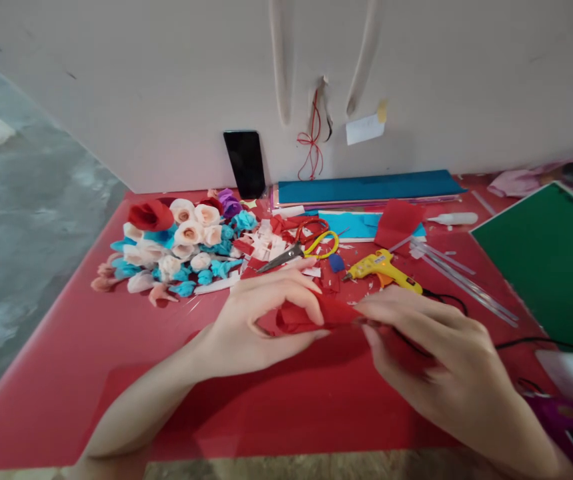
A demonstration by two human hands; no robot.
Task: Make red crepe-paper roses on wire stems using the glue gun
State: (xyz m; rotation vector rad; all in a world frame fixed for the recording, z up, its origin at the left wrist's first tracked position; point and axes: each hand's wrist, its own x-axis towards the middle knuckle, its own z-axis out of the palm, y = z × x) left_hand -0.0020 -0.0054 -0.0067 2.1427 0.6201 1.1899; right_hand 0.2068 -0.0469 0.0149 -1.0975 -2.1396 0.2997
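In the head view, my left hand [266,320] curls its thumb and fingers around a red crepe paper flower [337,315] above the table's front part. My right hand [439,353] pinches the narrow right end of that flower between thumb and fingertips; it is slightly blurred, and what else lies between those fingertips is hidden. Just beyond my hands are scissors [291,253] with red and yellow handles and a yellow glue gun [383,268]. A pile of finished paper flowers [189,233] in white, blue, red, pink and purple lies to the left.
A phone [245,163] leans against the grey wall [166,93]. Blue paper [366,187], a red paper piece [399,223], clear glue sticks [466,283] and a small white bottle [456,219] lie at the back. A green board [551,260] stands right on the red table [66,373].
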